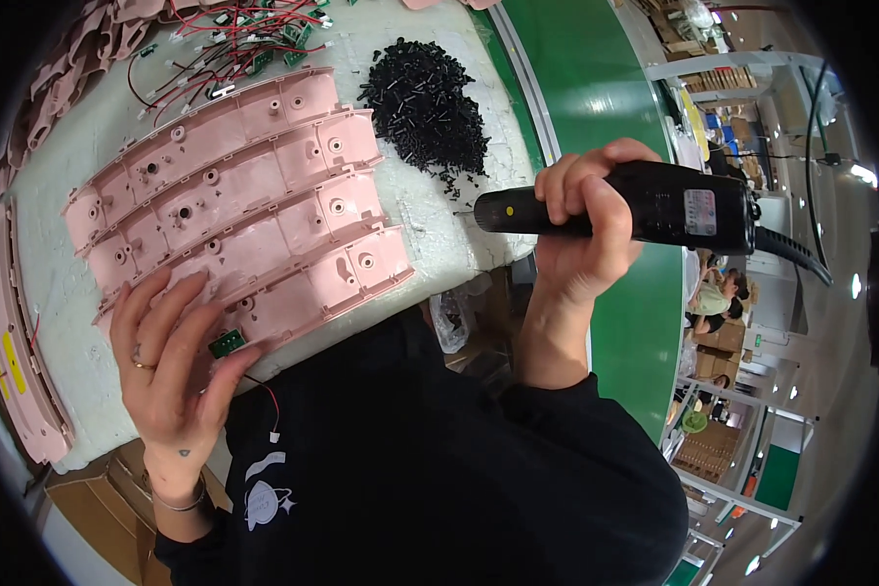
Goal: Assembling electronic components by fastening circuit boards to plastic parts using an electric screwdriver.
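My right hand [596, 210] is wrapped around a black electric screwdriver [689, 203], held sideways with its thin bit pointing left. The bit's tip is close to the loose small screws at the lower edge of a black screw pile [425, 103]. My left hand [171, 356] rests with fingers stretched over the left end of the nearest pink plastic shells [308, 293]. Between its thumb and forefinger lies a small green circuit board [227, 343]. From the board a red and black wire runs down to a white connector [274, 438].
Several curved pink shells lie side by side on a foam-covered work surface [459, 230]. Green boards with tangled wires [264, 44] sit at the back. Another pink part with yellow strips [15, 361] stands far left. A cardboard box [103, 518] is below; a cable [796, 254] trails from the screwdriver.
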The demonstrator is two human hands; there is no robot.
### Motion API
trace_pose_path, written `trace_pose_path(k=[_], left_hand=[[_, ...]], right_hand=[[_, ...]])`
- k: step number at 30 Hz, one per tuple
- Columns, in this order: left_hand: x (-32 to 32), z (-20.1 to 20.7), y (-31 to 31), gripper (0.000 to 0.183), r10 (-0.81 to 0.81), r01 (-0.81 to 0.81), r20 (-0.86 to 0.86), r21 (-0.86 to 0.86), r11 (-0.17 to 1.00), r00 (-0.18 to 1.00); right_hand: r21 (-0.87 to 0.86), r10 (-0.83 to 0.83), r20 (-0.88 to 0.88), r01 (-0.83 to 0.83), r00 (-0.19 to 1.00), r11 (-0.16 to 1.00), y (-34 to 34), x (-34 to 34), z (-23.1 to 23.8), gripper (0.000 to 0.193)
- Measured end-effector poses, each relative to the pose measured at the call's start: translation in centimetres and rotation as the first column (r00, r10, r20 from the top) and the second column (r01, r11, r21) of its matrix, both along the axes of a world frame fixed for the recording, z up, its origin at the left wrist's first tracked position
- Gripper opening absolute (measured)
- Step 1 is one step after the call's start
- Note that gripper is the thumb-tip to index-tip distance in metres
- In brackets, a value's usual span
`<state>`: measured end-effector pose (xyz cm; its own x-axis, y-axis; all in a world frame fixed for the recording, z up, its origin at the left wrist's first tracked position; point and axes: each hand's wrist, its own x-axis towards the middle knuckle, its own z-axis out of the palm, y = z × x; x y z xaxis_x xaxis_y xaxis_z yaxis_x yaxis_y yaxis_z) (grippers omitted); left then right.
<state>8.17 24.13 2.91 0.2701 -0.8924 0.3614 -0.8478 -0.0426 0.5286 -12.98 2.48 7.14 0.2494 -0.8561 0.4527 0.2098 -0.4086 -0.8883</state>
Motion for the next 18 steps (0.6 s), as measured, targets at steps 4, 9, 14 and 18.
trace_pose_path(k=[4, 9, 14, 18], left_hand=[[-0.4, 0.5, -1.6, 0.037, -0.068, 0.068, -0.002, -0.025, 0.997, 0.998], [-2.0, 2.1, -6.1, 0.030, -0.284, 0.260, -0.201, -0.137, 0.956, 0.938], [-3.1, 1.2, -8.4, 0.025, -0.364, 0.315, -0.155, -0.271, 0.910, 0.918], [-2.5, 1.4, -7.8, 0.024, -0.333, 0.286, -0.139, -0.275, 0.918, 0.933]], right_hand=[[-0.031, 0.143, 0.149, -0.140, 0.978, 0.990, -0.1, -0.5, -0.1, 0.031], [-0.089, 0.476, 0.410, -0.486, 0.778, 0.870, 1.1, -1.6, 3.2, 0.033], [-0.182, 0.638, 0.467, -0.640, 0.612, 0.747, 2.1, 0.2, 4.2, 0.034], [-0.125, 0.563, 0.519, -0.594, 0.644, 0.795, 3.1, 1.1, 4.8, 0.031]])
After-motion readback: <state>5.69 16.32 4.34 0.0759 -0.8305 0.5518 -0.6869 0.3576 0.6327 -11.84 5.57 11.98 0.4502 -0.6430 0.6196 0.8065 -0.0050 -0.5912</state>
